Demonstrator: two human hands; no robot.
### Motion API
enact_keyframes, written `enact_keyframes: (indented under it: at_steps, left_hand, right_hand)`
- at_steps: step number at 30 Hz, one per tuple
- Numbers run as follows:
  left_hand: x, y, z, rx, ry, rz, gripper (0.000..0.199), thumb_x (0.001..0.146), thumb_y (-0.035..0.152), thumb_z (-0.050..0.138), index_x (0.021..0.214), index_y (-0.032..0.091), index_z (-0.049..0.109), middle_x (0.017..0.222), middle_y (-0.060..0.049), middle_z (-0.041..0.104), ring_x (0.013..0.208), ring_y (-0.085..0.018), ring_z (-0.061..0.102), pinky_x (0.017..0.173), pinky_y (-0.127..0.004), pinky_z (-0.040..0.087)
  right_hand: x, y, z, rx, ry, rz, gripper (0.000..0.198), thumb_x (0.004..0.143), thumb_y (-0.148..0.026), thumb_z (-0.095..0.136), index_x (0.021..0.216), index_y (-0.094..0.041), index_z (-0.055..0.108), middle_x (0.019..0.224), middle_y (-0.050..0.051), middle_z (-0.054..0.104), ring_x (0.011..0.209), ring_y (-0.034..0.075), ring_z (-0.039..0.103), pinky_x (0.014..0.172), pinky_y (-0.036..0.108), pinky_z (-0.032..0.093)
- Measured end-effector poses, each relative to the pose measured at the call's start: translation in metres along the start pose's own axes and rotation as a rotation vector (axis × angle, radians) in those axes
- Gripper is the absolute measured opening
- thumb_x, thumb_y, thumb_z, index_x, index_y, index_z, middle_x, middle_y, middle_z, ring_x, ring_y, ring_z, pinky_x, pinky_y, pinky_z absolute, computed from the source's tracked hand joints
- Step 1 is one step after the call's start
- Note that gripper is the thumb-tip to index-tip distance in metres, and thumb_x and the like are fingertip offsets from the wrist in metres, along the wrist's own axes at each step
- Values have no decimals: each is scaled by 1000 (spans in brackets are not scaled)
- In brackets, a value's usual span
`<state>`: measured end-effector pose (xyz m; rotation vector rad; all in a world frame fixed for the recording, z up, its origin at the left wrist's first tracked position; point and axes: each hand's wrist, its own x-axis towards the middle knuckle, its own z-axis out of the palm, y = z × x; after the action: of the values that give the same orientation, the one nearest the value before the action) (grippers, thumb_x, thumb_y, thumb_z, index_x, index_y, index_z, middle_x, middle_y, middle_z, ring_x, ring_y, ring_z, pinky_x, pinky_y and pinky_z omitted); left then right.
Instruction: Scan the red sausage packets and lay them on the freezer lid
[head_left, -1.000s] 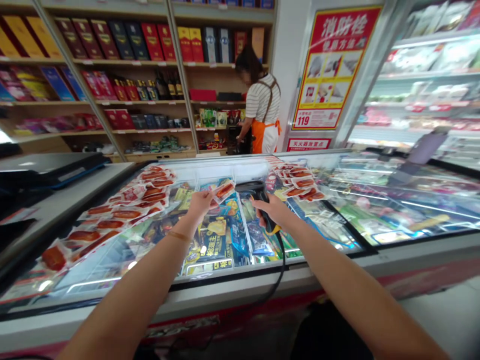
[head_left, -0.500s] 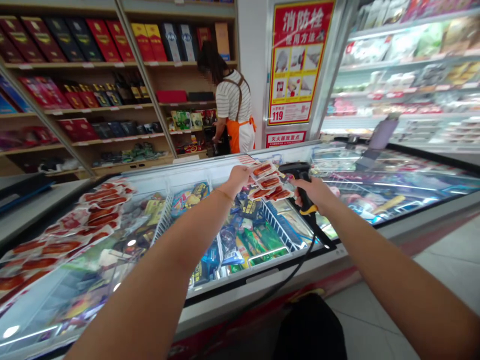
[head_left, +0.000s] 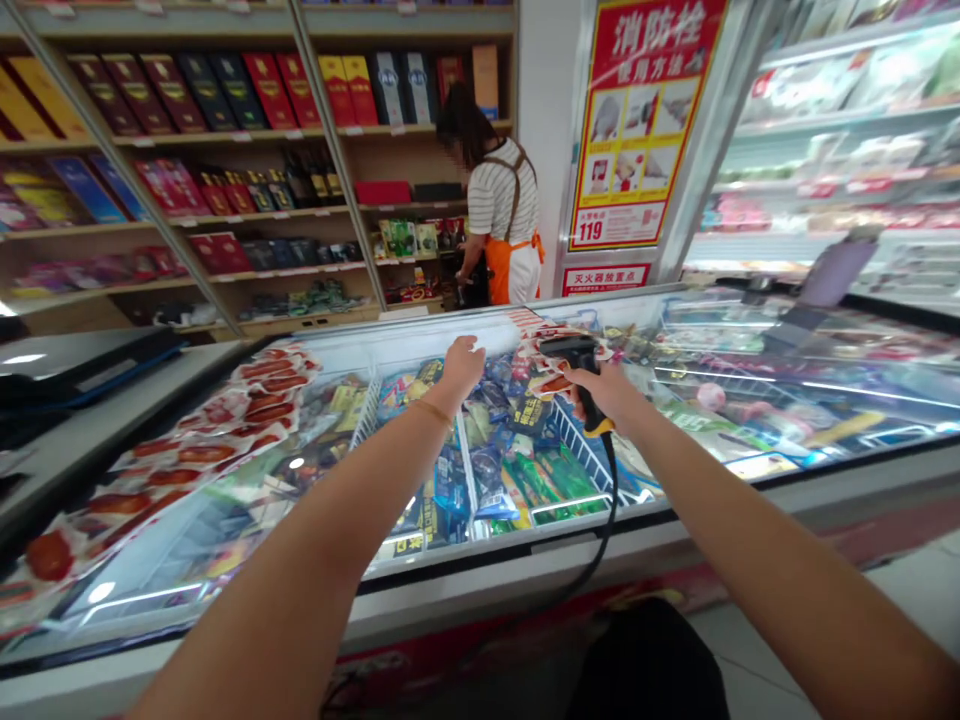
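My right hand (head_left: 613,390) grips a black barcode scanner (head_left: 571,348) by its handle, its cable hanging down over the freezer edge. Just behind the scanner are vacuum packs of red sausages (head_left: 553,384), partly hidden by it; whether my right fingers also touch them I cannot tell. My left hand (head_left: 463,366) is held over the freezer, left of those packs and apart from them. Its fingers are loosely bent, with nothing visible in them. Beneath both hands, bagged frozen food (head_left: 491,470) fills wire baskets inside the chest freezer (head_left: 517,555).
More sausage packs (head_left: 202,455) lie in rows along the freezer's left side. Beyond the freezer a person in an orange apron (head_left: 501,220) stands at wooden shelves (head_left: 262,225) of boxes and bottles. A lit display fridge (head_left: 847,150) is at the right.
My left hand has let go of the sausage packs and drawn away to the left. The scanner in my right hand now overlaps the packs. The view has turned slightly left.
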<state>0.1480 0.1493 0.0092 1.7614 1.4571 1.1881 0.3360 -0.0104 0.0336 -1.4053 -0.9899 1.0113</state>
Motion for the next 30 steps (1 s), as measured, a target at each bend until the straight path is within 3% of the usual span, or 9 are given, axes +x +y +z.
enact_keyframes:
  at_steps: [6, 11, 15, 19, 22, 24, 27, 30]
  left_hand:
    - [-36, -59, -106, 114, 131, -175, 42, 86, 27, 58, 124, 10, 55, 127, -19, 62, 112, -23, 63, 92, -33, 48]
    - [-56, -90, -189, 519, 223, -96, 34, 83, 23, 57, 114, 12, 64, 127, -20, 61, 126, -30, 53, 107, -40, 38]
    - [-67, -101, -250, 762, 286, -96, 33, 83, 23, 56, 113, 16, 67, 124, -20, 61, 118, -35, 56, 98, -49, 45]
    - [-77, -112, -304, 1026, 269, -98, 38, 74, 26, 67, 112, 18, 67, 120, -22, 61, 118, -42, 53, 92, -58, 44]
    - [-83, -125, -328, 1183, 216, -86, 47, 68, 41, 74, 110, 22, 68, 114, -20, 63, 115, -44, 53, 91, -61, 43]
    - [-85, -133, -337, 1223, 185, -66, 43, 68, 45, 74, 106, 25, 70, 103, -16, 67, 109, -40, 57, 91, -57, 44]
    - [-82, -132, -340, 1252, 211, -7, 23, 83, 34, 59, 98, 23, 72, 95, -11, 70, 102, -32, 62, 92, -50, 44]
    - [-72, -113, -327, 1186, 245, 114, 29, 89, 26, 46, 99, 20, 73, 101, -12, 71, 102, -31, 62, 92, -46, 44]
  right_hand:
    - [-14, -7, 90, 39, -175, -8, 18, 79, -25, 66, 76, -20, 49, 46, -4, 54, 32, 13, 51, 32, 23, 40]
    - [-27, -2, 160, 91, -271, 1, 21, 77, -29, 68, 78, -20, 49, 47, -4, 54, 33, 12, 50, 33, 23, 41]
    - [-31, 15, 180, 143, -316, 17, 27, 75, -35, 71, 79, -20, 49, 47, -5, 54, 33, 12, 50, 32, 22, 39]
    - [-30, 26, 171, 97, -333, 37, 30, 73, -37, 73, 75, -20, 49, 47, -4, 54, 33, 12, 51, 32, 23, 38]
    - [-29, 25, 163, 103, -296, 59, 27, 75, -34, 71, 73, -20, 49, 48, -3, 54, 34, 12, 50, 32, 23, 38]
    - [-29, 24, 162, 106, -278, 73, 25, 75, -32, 70, 73, -20, 49, 48, -3, 54, 34, 12, 50, 32, 23, 37]
    - [-31, 23, 163, 88, -288, 67, 27, 74, -34, 72, 73, -20, 49, 48, -3, 54, 33, 12, 50, 32, 23, 38]
    - [-32, 23, 163, 96, -317, 39, 31, 72, -37, 74, 73, -20, 48, 47, -4, 53, 34, 12, 50, 33, 23, 38]
